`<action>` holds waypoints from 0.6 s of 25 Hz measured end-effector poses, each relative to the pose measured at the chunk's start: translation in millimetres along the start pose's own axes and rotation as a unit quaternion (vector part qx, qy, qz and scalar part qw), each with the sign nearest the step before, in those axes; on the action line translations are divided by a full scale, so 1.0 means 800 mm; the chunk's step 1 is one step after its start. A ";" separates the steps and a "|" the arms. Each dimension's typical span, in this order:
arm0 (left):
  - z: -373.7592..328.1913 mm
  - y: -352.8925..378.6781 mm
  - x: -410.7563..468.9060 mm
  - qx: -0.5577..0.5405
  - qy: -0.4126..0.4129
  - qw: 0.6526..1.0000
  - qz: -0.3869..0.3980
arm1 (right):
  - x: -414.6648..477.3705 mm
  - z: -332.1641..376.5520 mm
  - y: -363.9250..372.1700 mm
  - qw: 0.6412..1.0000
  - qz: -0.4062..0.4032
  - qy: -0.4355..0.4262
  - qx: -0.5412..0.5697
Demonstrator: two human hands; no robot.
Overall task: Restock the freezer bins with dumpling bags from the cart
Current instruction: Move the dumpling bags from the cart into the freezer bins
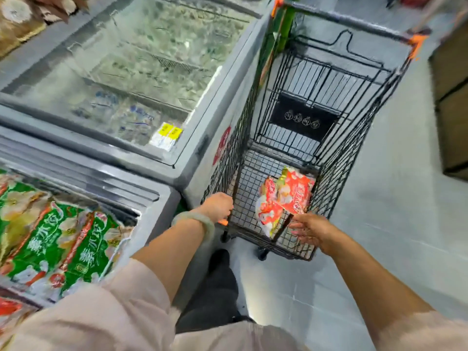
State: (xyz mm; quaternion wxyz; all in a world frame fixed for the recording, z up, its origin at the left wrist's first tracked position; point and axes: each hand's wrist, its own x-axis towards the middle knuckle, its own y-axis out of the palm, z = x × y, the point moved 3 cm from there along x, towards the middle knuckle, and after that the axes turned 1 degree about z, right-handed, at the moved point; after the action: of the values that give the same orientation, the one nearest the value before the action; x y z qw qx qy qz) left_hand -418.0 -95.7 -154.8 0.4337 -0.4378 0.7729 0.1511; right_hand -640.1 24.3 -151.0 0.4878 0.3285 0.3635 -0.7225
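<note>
Red dumpling bags in cart, blurred, right hand near

Cart open-topped, wire walls around

Green bags cut off at left edge.

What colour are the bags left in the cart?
Mostly red and white, with some yellow-green; the bags in the cart show in the head view.
</note>
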 end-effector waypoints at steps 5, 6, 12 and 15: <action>-0.054 0.012 0.069 0.091 -0.023 0.995 0.045 | 0.051 0.024 -0.002 1.000 -0.010 0.024 0.013; -0.061 0.017 0.081 0.115 -0.019 0.992 0.045 | 0.059 0.023 -0.003 0.999 -0.005 0.032 0.020; -0.074 0.069 0.168 0.220 -0.053 0.971 0.070 | 0.132 0.009 -0.025 0.996 0.003 0.081 0.043; -0.075 0.099 0.208 0.225 -0.069 0.968 0.089 | 0.179 0.008 -0.035 0.994 -0.013 0.099 0.053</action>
State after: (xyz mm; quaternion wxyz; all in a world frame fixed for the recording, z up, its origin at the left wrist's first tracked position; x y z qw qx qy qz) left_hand -554.3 -178.1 -265.5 0.5584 -0.2470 0.7909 0.0408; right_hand -711.0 -40.6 -260.7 0.4222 0.4194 0.3755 -0.7106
